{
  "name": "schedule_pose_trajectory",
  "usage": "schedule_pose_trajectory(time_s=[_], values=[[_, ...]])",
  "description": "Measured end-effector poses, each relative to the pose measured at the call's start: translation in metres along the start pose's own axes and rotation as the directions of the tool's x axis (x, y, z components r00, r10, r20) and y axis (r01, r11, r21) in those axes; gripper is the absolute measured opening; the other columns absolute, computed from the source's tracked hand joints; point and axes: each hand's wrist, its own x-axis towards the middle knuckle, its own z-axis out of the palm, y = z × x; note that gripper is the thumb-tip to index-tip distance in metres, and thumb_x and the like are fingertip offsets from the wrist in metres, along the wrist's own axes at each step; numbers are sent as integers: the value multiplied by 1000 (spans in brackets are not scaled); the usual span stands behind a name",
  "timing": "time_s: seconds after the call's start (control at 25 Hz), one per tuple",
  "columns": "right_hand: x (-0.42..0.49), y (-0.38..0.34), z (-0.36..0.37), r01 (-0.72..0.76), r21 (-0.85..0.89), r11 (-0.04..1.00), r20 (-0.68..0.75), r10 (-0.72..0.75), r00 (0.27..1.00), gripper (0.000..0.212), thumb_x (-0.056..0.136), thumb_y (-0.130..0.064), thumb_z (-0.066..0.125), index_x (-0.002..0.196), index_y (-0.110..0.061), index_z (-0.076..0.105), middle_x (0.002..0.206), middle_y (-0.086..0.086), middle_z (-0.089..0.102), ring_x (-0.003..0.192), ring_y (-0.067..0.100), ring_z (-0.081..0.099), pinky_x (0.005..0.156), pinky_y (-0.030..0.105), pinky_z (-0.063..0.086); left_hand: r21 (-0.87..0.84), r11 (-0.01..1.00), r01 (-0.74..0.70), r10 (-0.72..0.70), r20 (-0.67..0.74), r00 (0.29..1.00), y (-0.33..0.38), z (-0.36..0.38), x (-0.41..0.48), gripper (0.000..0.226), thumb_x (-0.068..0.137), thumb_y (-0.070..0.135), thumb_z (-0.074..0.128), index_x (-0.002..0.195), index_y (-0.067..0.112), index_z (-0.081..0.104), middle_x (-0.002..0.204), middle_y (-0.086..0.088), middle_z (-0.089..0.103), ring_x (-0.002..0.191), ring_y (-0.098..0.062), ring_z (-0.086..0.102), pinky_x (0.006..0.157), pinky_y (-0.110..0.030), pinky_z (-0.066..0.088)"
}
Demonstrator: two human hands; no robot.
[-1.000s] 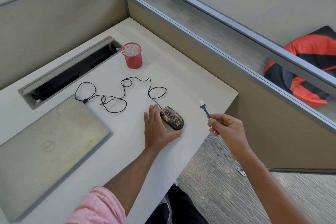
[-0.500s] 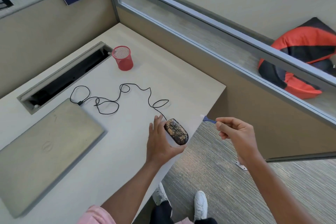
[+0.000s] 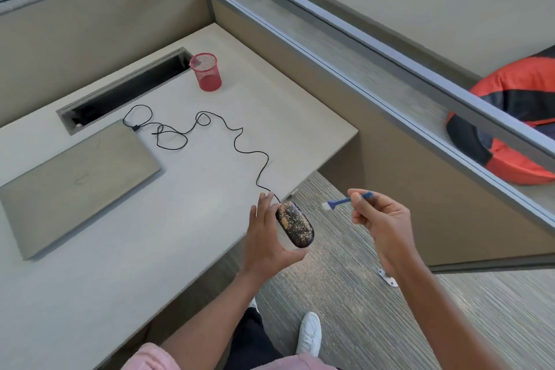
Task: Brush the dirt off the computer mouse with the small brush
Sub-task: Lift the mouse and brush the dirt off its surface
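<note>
Pale desk [image 3: 180, 249], closed grey laptop [image 3: 78, 180] flat at left, red mesh cup [image 3: 207, 72] upright at far side, black mouse cable [image 3: 242, 128] looped across middle.

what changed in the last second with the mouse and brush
The left hand pulled the mouse to the desk edge, straightening its cable. The right hand tipped the brush so its bristles point toward the mouse. Brush grip, dirt, laptop and red cup unchanged.
</note>
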Motion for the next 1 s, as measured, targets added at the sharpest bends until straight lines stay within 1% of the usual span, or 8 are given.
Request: schedule_pose_trajectory(time_s=[0.16,0.28,0.4,0.56,0.68,0.8,0.88,1.0], values=[[1,-3,-10,39,-86,996,0,-39,999,7,98,-6,84,103,-4,87,82,19,80,71,21,73,74,27,68,4,1000,-10,10,14,1000,17,15,-17,114,69,67,93,155,10,44,179,-3,25,173,-25,8,136,-63,22],[8,-1,-4,59,-138,989,24,-56,998,5,96,-5,86,101,-4,86,83,22,83,71,22,79,71,28,69,36,999,-18,17,16,1000,24,22,-24,112,71,63,96,155,9,45,180,-6,25,173,-27,9,137,-61,19],[15,3,10,64,-194,979,36,-58,998,6,94,-10,90,98,-7,87,80,19,83,69,22,79,65,27,66,62,998,-30,30,-1,1000,24,26,-30,113,71,64,94,156,8,45,181,-7,23,174,-26,8,138,-58,19],[23,10,32,75,-259,963,63,-61,996,6,92,-18,93,88,-18,88,75,14,83,65,20,77,61,26,63,91,995,-37,38,-17,999,21,24,-30,114,71,67,92,157,9,44,182,-7,23,174,-25,8,139,-57,19],[27,15,45,76,-298,952,84,-53,995,9,91,-20,93,86,-26,88,74,9,83,63,16,76,58,23,61,118,992,-37,39,-18,999,21,22,-28,117,70,67,93,158,6,43,182,-7,22,174,-26,9,139,-56,18],[29,21,52,57,-323,945,88,-30,996,9,91,-20,93,85,-21,87,74,9,83,63,16,77,57,23,60,117,992,-37,39,-12,999,21,19,-26,122,71,64,94,161,4,39,183,-6,20,174,-27,7,140,-56,17],[30,24,54,41,-336,941,89,-12,996,7,91,-19,93,88,-19,87,75,8,83,63,18,77,57,23,60,91,995,-37,38,-10,999,20,17,-25,120,71,60,95,161,3,40,182,-8,21,174,-28,7,139,-58,17],[31,27,53,42,-363,931,73,-17,997,8,91,-20,94,86,-22,87,74,7,83,63,17,78,58,24,60,74,996,-42,43,-12,999,17,15,-25,115,71,58,95,158,4,43,181,-9,23,174,-28,8,139,-58,16]])
